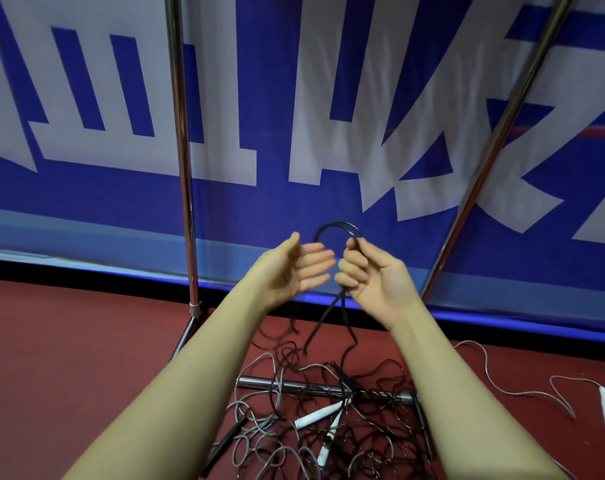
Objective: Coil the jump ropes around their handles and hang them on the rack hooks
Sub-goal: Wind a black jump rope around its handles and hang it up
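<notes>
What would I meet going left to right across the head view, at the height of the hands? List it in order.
Left rack pole → left hand, open → black rope loop → right hand, gripping that rope → right slanted rack pole.

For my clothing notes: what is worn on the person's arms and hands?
Nothing is worn that shows. Both forearms are bare up to the frame edge, with no sleeves. The left hand and right hand have no gloves, and no watch, ring or bracelet is visible.
</notes>
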